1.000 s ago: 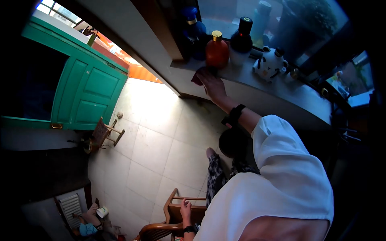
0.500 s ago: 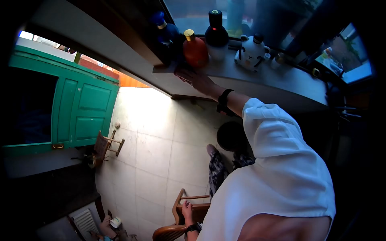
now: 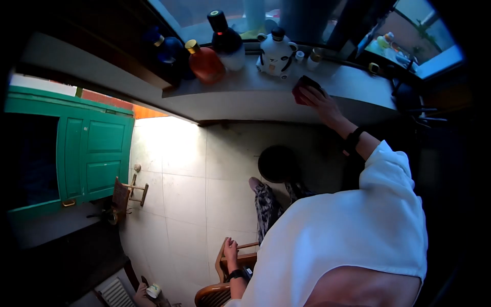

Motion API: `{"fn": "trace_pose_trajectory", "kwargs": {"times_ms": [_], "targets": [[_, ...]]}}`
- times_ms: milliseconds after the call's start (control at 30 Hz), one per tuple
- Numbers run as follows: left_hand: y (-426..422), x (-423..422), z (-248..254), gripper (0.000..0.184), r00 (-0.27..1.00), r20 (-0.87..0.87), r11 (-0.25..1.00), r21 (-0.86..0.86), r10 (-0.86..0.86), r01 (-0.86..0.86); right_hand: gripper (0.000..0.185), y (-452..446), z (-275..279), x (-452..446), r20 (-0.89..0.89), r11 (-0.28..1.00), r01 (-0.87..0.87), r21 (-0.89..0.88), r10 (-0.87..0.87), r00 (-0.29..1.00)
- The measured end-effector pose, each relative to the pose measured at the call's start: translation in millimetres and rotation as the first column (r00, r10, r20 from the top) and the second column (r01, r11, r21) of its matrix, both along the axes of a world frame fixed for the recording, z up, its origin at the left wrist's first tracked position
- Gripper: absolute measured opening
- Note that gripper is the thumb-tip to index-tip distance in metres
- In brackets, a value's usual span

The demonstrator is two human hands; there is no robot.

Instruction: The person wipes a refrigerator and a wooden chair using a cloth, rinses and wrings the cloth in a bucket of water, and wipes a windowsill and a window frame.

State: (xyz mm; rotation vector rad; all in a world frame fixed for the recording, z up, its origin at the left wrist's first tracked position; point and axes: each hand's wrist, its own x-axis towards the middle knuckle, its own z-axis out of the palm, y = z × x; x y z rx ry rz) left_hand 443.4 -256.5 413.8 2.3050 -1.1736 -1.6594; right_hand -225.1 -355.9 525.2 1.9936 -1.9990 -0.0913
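My right hand (image 3: 318,101) presses a dark red cloth (image 3: 303,90) onto the front edge of the white windowsill (image 3: 358,87), with the fingers closed over it. Just behind the cloth stands a white bear-shaped bottle (image 3: 276,55) with a black cap, two small containers beside it. Further left are a dark bottle with a white base (image 3: 228,43), an orange bottle (image 3: 206,65) with a gold cap and a dark blue bottle (image 3: 169,50). Low in view, my left hand (image 3: 231,249) hangs beside a wooden chair (image 3: 221,268), its fingers curled, with nothing visible in them.
A round black bin (image 3: 277,163) stands on the tiled floor (image 3: 189,199) below the sill. At left are a green door (image 3: 97,148) and a small wooden stool (image 3: 123,197). Part of another person (image 3: 140,294) shows at the lower left, near a white container (image 3: 153,290).
My right hand has slid right along the sill with the cloth, from beneath the orange bottle to past the bear-shaped bottle. The view has shifted too. My left hand stays by the chair.
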Motion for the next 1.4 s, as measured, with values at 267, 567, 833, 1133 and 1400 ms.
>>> {"fn": "trace_pose_trajectory", "kwargs": {"times_ms": [267, 567, 833, 1133, 1400], "targets": [[-10, -8, -15, 0.043, 0.981, 0.010, 0.975, 0.113, -0.195, 0.193, 0.056, 138, -11, -11, 0.536, 0.767, 0.619, -0.170, -0.455, 0.711], [-91, -65, 5, 0.043, 0.942, 0.019, 0.942, 0.003, -0.336, 0.336, 0.051, 144, -30, -83, 0.578, 0.058, 0.984, 0.167, 0.803, -0.146], [-84, -46, 19, 0.040, 0.956, 0.024, 0.956, -0.035, -0.292, 0.293, 0.047, 39, -19, 47, 0.568, 0.481, 0.841, 0.247, 0.632, -0.528], [29, 85, -25, 0.040, 0.999, 0.006, 0.997, 0.061, -0.043, 0.043, 0.034, -119, -13, 103, 0.486, 0.432, 0.790, 0.436, 0.626, -0.610], [61, 96, 11, 0.035, 0.961, 0.075, 0.955, 0.116, 0.267, -0.274, 0.017, -332, -19, 245, 0.381, 0.709, 0.587, 0.390, 0.456, -0.804]]}}
